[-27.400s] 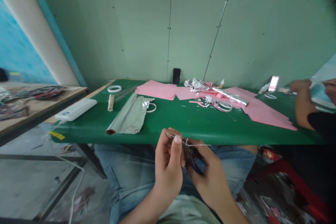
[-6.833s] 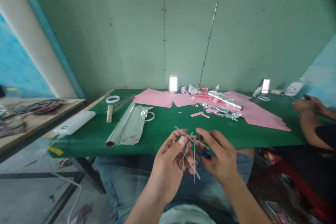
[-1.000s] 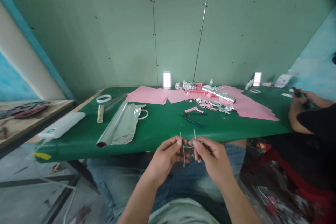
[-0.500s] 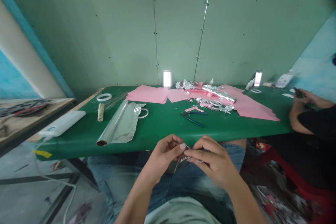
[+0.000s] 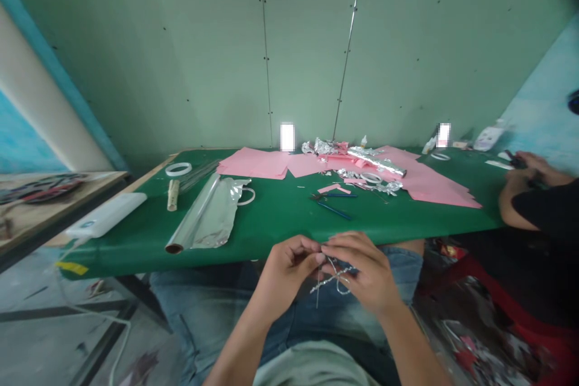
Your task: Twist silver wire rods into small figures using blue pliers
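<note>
Over my lap, just off the table's front edge, both hands pinch a foil-wrapped wire shape [image 5: 322,284]. Its silvery twisted strands cross and form a small loop below the fingers, and a thin straight end hangs downward. My left hand [image 5: 286,272] is closed, thumb against index finger, at the upper part of the wire. My right hand [image 5: 365,270] is closed on it from the other side, its fingertips meeting those of the left. The exact pinching point is hidden by the fingers. Beyond the hands, blue-handled pliers [image 5: 335,211] lie on the green table [image 5: 271,217].
A foil roll [image 5: 192,223] lies at left, near a tape roll [image 5: 178,169] and a white power bank [image 5: 107,215]. Pink paper sheets [image 5: 256,164] and crumpled foil [image 5: 389,186] spread along the back. At far right, another person's hands [image 5: 527,169] work at the table.
My hands have turned the wire shape, so its crossed strands and loop now show below the fingers. The thin wire end hangs more upright. The fingertips stay together.
</note>
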{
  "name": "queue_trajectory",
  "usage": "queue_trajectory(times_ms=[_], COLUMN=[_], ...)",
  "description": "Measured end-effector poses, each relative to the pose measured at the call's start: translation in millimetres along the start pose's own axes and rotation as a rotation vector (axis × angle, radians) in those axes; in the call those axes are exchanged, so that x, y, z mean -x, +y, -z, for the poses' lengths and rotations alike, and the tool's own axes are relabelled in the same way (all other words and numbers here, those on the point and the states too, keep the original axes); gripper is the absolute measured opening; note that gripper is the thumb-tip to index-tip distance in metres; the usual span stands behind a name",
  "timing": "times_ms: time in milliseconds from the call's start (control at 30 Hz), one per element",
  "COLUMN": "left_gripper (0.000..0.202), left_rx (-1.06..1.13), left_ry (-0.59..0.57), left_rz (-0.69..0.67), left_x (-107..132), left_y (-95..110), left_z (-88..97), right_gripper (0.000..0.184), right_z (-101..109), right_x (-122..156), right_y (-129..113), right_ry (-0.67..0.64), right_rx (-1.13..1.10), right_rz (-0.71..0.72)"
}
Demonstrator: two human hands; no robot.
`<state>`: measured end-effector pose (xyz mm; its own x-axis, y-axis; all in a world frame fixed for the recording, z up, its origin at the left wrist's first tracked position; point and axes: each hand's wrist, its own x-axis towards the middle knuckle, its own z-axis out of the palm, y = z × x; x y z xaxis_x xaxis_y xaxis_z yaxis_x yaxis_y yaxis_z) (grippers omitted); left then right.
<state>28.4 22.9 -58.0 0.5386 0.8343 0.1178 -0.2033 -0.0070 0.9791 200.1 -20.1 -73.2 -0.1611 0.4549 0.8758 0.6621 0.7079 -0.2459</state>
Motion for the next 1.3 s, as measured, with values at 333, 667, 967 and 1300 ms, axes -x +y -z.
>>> queue_trajectory(times_ms=[333,667,967,1300], left_gripper=[0.026,0.015,0.022,0.008], left_rx=[-0.101,-0.376,-0.882,-0.33], left_ry=[-0.118,-0.121,-0.105,0.068], left_rz=[0.075,-0.142,-0.54,-0.326], left_x=[1.2,16.1,13.5,20.2], left_y=[7.3,17.1,12.6,12.3], left_z=[3.0,-0.9,9.5,1.4], right_gripper=[0.027,0.021,0.007,0.024], right_z=[20.1,34.6,25.0,34.7], right_x=[-8.0,-14.0,-27.0,-41.1], right_y=[-3.3,-10.3,-16.7,-24.8], right_ry=[-0.151,-0.239,-0.269,-0.24], right_rx=[0.126,0.025,-0.296,-0.825], right_rz=[0.182,0.209,-0.542,-0.995])
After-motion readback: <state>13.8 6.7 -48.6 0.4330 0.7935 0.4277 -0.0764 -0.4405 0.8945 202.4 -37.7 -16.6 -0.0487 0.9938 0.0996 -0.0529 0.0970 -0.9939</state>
